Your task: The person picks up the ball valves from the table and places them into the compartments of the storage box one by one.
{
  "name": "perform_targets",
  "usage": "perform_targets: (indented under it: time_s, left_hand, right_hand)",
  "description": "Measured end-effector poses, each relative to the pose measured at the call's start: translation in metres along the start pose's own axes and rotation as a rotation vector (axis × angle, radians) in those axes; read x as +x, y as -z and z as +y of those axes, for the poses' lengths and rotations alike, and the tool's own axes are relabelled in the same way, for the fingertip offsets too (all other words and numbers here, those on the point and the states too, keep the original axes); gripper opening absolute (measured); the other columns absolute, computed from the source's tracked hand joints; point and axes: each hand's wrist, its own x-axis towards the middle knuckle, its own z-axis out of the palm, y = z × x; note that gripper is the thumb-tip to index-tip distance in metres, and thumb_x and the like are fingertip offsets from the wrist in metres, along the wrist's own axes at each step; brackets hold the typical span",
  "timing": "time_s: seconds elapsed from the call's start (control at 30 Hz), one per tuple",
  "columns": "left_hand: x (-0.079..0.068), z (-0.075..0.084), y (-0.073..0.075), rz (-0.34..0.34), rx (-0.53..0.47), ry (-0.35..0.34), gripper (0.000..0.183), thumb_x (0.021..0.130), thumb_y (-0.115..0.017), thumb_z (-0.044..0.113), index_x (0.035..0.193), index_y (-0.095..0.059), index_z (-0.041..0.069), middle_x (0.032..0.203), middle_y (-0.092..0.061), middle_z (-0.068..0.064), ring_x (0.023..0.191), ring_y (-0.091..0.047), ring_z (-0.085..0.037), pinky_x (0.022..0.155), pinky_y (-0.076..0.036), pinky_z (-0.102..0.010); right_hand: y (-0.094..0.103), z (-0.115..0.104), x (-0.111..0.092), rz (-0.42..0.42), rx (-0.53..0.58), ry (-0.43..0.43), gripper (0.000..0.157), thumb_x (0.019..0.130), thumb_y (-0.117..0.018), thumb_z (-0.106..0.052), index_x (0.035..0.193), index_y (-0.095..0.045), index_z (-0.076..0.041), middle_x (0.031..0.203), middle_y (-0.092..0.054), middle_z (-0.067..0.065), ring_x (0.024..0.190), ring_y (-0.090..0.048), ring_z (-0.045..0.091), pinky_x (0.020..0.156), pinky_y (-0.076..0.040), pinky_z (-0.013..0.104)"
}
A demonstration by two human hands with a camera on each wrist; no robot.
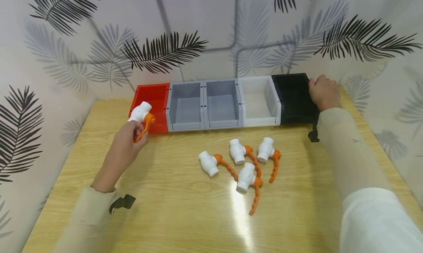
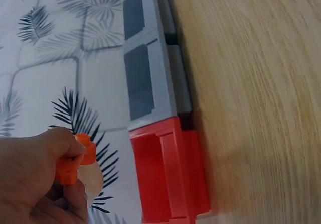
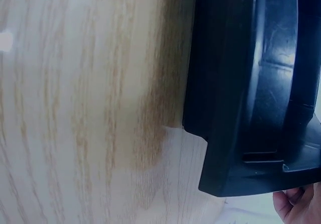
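Observation:
My left hand pinches the orange lever of a white ball valve and holds it up over the front left of the red bin. In the left wrist view, thumb and fingers close round the orange lever, and the hand partly hides the white body. My right hand grips the right side of the black bin, with its fingers curled at the wall. The right wrist view shows those fingers at the bin's edge.
Two grey bins and a white bin stand in a row between the red and black ones. Several more ball valves with orange levers lie mid-table. A leaf-patterned cloth hangs behind the wooden table.

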Motion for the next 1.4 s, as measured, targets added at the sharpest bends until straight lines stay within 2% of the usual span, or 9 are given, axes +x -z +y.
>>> perform_targets:
  time_s: [0.23, 0.43, 0.57, 0.77, 0.93, 1.13, 1.4]
  left_hand:
    - [0.035, -0.023, -0.008, -0.113, -0.01, 0.106, 0.018, 0.081, -0.056, 0.006, 0.093, -0.044, 0.001, 0.082, -0.045, -0.009, 0.072, -0.042, -0.021, 0.059, -0.039, -0.028]
    - [0.054, -0.035, -0.015, -0.118, 0.0, 0.121, 0.017, 0.082, -0.054, 0.006, 0.094, -0.043, 0.0, 0.082, -0.044, -0.01, 0.07, -0.042, -0.022, 0.057, -0.038, -0.029]
    - [0.06, -0.042, -0.019, -0.143, 0.0, 0.155, 0.018, 0.083, -0.054, 0.006, 0.096, -0.043, 0.0, 0.085, -0.044, -0.011, 0.074, -0.042, -0.023, 0.06, -0.04, -0.031]
    - [0.074, -0.05, -0.032, -0.158, 0.023, 0.125, 0.019, 0.085, -0.054, 0.006, 0.097, -0.042, -0.002, 0.086, -0.044, -0.013, 0.076, -0.042, -0.025, 0.064, -0.04, -0.033]
    - [0.084, -0.059, -0.046, -0.211, 0.07, 0.15, 0.021, 0.086, -0.053, 0.007, 0.1, -0.04, -0.002, 0.089, -0.042, -0.014, 0.079, -0.042, -0.025, 0.067, -0.041, -0.034]
    - [0.089, -0.063, -0.057, -0.247, 0.155, 0.156, 0.022, 0.087, -0.053, 0.009, 0.101, -0.04, -0.001, 0.092, -0.043, -0.014, 0.084, -0.042, -0.027, 0.074, -0.043, -0.037]
    - [0.094, -0.063, -0.066, -0.222, 0.189, 0.179, 0.027, 0.088, -0.052, 0.011, 0.107, -0.039, -0.002, 0.097, -0.043, -0.015, 0.09, -0.042, -0.028, 0.083, -0.042, -0.041]
  right_hand:
    - [0.001, 0.002, 0.0, 0.003, -0.02, -0.002, 0.06, 0.093, -0.017, -0.038, 0.101, -0.043, 0.016, 0.098, -0.045, 0.038, 0.092, -0.04, 0.053, 0.079, -0.031, 0.06]
    - [0.002, 0.001, 0.001, -0.012, -0.03, 0.017, 0.061, 0.093, -0.016, -0.039, 0.097, -0.045, 0.014, 0.095, -0.046, 0.036, 0.088, -0.042, 0.053, 0.076, -0.031, 0.06]
    - [0.002, -0.002, 0.003, -0.028, -0.034, 0.034, 0.06, 0.094, -0.015, -0.04, 0.096, -0.045, 0.012, 0.094, -0.046, 0.034, 0.086, -0.042, 0.052, 0.075, -0.032, 0.06]
    - [0.004, -0.001, 0.004, -0.03, -0.029, 0.026, 0.061, 0.094, -0.014, -0.039, 0.101, -0.043, 0.015, 0.098, -0.045, 0.036, 0.089, -0.041, 0.053, 0.078, -0.03, 0.06]
    - [0.003, 0.002, 0.001, -0.054, -0.033, 0.004, 0.062, 0.093, -0.012, -0.04, 0.102, -0.043, 0.013, 0.1, -0.045, 0.035, 0.091, -0.04, 0.052, 0.078, -0.03, 0.06]
    - [0.001, 0.002, 0.0, -0.042, -0.037, -0.005, 0.061, 0.093, -0.013, -0.041, 0.1, -0.044, 0.012, 0.1, -0.046, 0.034, 0.091, -0.041, 0.051, 0.079, -0.03, 0.059]
    - [0.001, 0.002, 0.002, -0.03, -0.036, -0.006, 0.06, 0.094, -0.013, -0.04, 0.1, -0.045, 0.011, 0.1, -0.046, 0.034, 0.091, -0.042, 0.051, 0.078, -0.031, 0.059]
